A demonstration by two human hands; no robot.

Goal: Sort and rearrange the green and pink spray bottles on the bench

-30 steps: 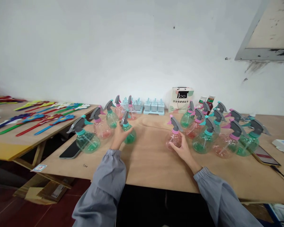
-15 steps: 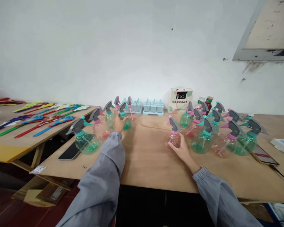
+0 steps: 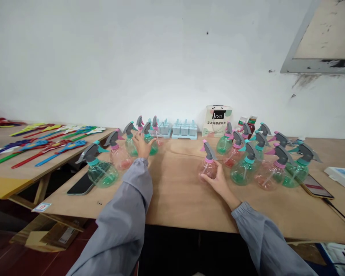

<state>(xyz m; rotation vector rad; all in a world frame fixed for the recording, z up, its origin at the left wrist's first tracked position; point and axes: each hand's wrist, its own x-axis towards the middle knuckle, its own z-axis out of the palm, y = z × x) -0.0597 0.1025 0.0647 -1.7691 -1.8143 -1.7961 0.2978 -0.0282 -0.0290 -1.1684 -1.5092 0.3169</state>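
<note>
Hand-shaped sticks (image 3: 51,147) in several colors lie in rows on side table (image 3: 10,182), far left. Main table (image 3: 178,195) next: dark phone (image 3: 78,187) lies flat near its left end, partly behind clear-green spray bottle (image 3: 102,174). Pink-collared bottle (image 3: 120,158) stands just behind that. Left hand (image 3: 143,145) is open, fingers spread, beside small green bottle (image 3: 153,149); can't tell if it touches. Light-blue molds (image 3: 184,131) sit at the back by the wall. Pink spray bottle (image 3: 206,168) stands upright front of center, nozzle pointing left; right hand (image 3: 219,182) grips its body from the right side. Paper bag (image 3: 217,122) stands behind, against the wall. Bottle cluster (image 3: 243,173), green and pink mixed, stands right of that hand. Far right: plugged-in phone (image 3: 319,186), then white box (image 3: 341,178).
</note>
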